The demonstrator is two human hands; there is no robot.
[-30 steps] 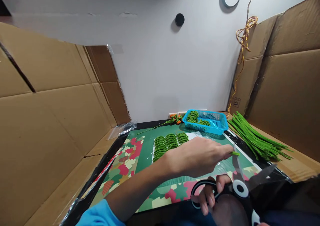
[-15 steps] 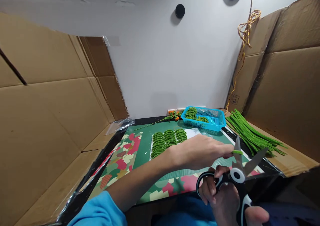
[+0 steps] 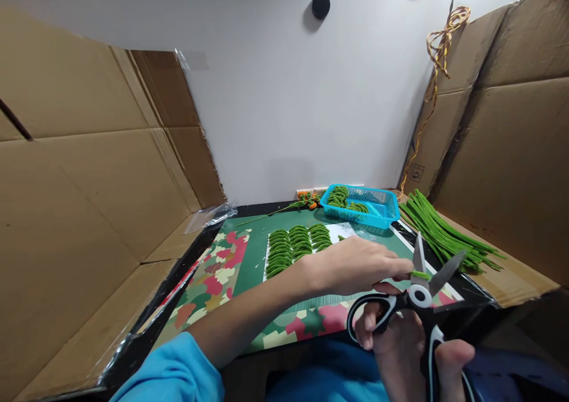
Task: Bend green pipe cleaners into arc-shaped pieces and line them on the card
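Far left: tall cardboard wall (image 3: 75, 171), with a crumpled clear plastic bag (image 3: 208, 217) at its foot. Next, a patterned cutting mat (image 3: 217, 280) carrying three neat rows of short curved green pieces (image 3: 296, 245). Behind those, a sprig with orange blossoms (image 3: 304, 200) lying flat. Then a blue mesh basket (image 3: 381, 207), holding two small heaps of the same curved green pieces toward its left end; right end bare. Beyond the basket, a bundle of long green stems (image 3: 444, 236) resting on the cardboard flap at the right.

In front: left hand (image 3: 355, 265) stretched across, fingertips pinched together on a short green piece (image 3: 420, 275), held right at the open blades. Below, right hand (image 3: 400, 343) wrapped through the handles of black-and-white scissors (image 3: 420, 298), grip firm, blades spread in a V around the green piece.

Against half a second ago: blades opened at much the same angle, scissors raised slightly and closer to the pinched piece; view tipped downward, so the black knob (image 3: 320, 3) on the wall sits higher in frame and the ring above is nearly gone.

Hard to make out: lower scissor handle and right wrist cut off by the bottom edge; length of the green piece hidden behind fingertips and blade; basket depth unclear.
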